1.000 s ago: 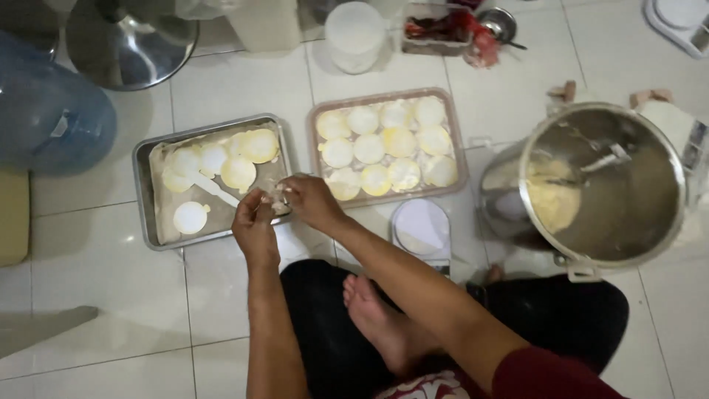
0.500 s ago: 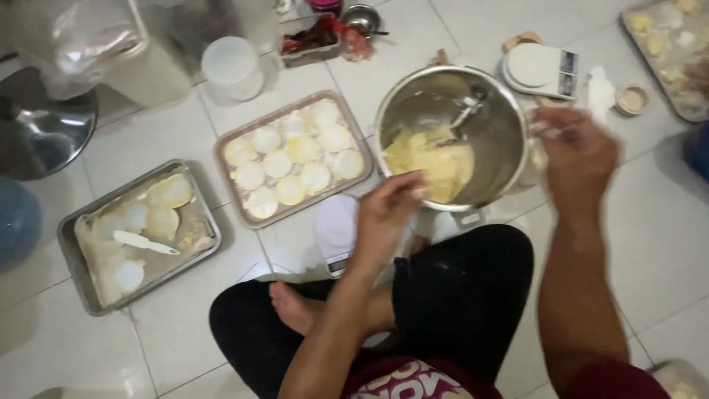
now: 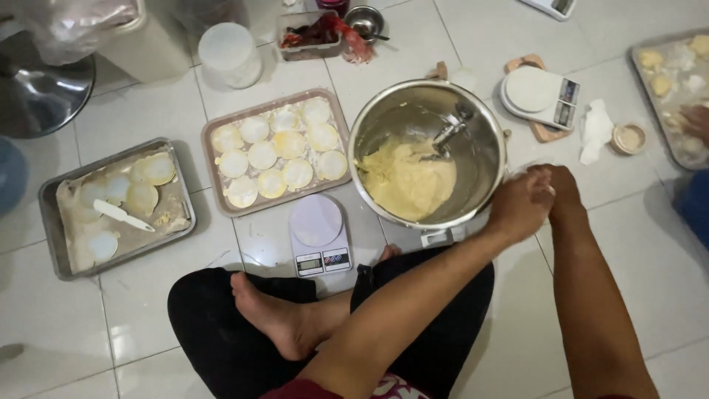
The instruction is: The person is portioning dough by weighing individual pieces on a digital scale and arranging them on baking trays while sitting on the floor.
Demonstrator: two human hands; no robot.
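near scale screen [image 3: 309, 263]: small dark rectangle on the white round-topped scale's front edge, floor before the knees
far scale screen [image 3: 569, 91]: narrow grey strip along the white scale's right side
plastic bag [image 3: 81, 29]: crumpled, clear, top left

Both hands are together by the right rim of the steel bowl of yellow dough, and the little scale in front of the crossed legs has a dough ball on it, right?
Not quite. The head view shows the small scale bare, nothing on its round plate. The rest holds: left hand and right hand meet beside the right rim of the steel bowl, which holds yellow dough.
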